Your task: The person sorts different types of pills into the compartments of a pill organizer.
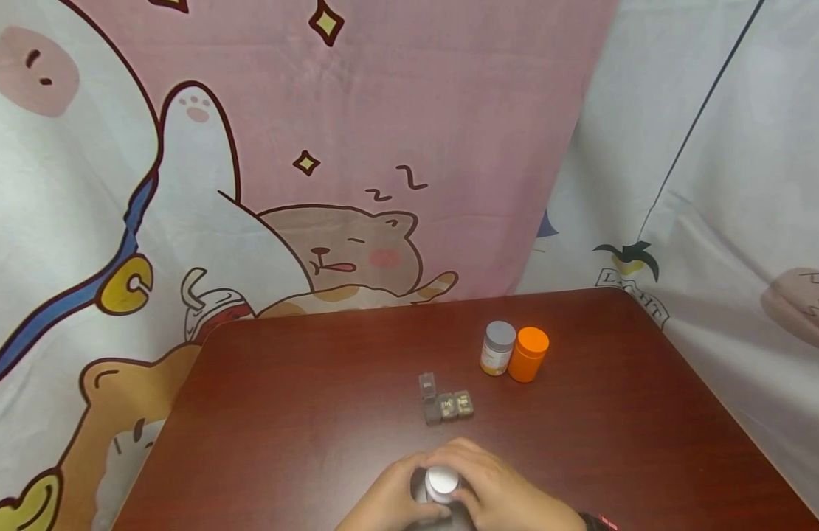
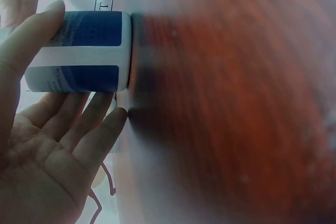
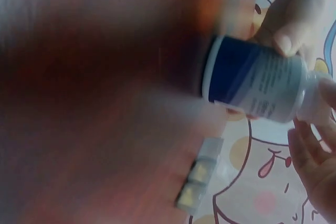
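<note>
A white bottle with a blue label [image 2: 92,51] stands upright on the table near its front edge. My left hand [image 1: 391,495] holds the bottle's body, thumb on one side and fingers on the other. At its top, my right hand [image 1: 499,487] has thumb and fingers round the white cap [image 1: 443,481]; in the right wrist view the cap [image 3: 313,98] sits at the bottle's neck. Just beyond the hands lies a small clear pill organizer [image 1: 447,407]. One lid of it stands open over a compartment, and two other compartments show yellowish pieces.
Farther back on the right stand a bottle with a grey cap [image 1: 498,348] and an orange bottle [image 1: 528,355], side by side. The dark red-brown table [image 1: 303,413] ends at a cartoon-printed cloth [image 1: 489,133] hanging behind it.
</note>
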`<state>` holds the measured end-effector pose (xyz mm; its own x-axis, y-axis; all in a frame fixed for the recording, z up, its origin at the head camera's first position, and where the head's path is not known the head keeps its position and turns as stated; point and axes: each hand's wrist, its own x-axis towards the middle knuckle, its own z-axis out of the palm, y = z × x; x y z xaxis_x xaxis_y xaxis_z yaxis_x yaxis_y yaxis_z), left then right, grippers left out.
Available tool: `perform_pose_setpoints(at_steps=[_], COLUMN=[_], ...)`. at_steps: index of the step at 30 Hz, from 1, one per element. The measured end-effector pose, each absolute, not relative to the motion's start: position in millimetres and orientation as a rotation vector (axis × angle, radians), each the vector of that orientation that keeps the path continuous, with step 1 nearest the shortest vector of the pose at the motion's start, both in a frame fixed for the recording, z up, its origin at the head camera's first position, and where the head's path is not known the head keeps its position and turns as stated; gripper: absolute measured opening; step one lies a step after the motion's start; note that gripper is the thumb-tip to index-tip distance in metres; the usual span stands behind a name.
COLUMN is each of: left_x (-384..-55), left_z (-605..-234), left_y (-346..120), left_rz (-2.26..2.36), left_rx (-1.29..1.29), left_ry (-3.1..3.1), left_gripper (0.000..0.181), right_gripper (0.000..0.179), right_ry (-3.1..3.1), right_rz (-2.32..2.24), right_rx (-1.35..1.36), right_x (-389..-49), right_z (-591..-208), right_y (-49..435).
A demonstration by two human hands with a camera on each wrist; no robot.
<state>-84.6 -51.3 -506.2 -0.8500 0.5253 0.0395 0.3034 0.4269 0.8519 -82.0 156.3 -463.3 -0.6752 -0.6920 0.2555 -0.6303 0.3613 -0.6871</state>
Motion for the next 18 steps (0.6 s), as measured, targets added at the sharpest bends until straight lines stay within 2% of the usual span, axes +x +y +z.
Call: perform_pose_setpoints(at_steps=[7,11,18], left_x=[-85,-86,-86], left_z=[-506,-505,-507], left_y=[-50,-50,-49], left_rz=[1.349,1.333,1.352], left_rx=[0.736,0.741,0.744], left_ry=[2.483,2.495,2.492], left_gripper=[0.067,0.067,0.058], right_gripper=[0.056,0.056,0.058], right_ry=[2.647,2.703,2.81], right_rz=[-1.131,-1.126,-1.13], right_rx=[-1.374,-1.337,-1.146], right_x=[-87,-88,-93], right_z=[-459,-458,-462], right_y=[158,162,186])
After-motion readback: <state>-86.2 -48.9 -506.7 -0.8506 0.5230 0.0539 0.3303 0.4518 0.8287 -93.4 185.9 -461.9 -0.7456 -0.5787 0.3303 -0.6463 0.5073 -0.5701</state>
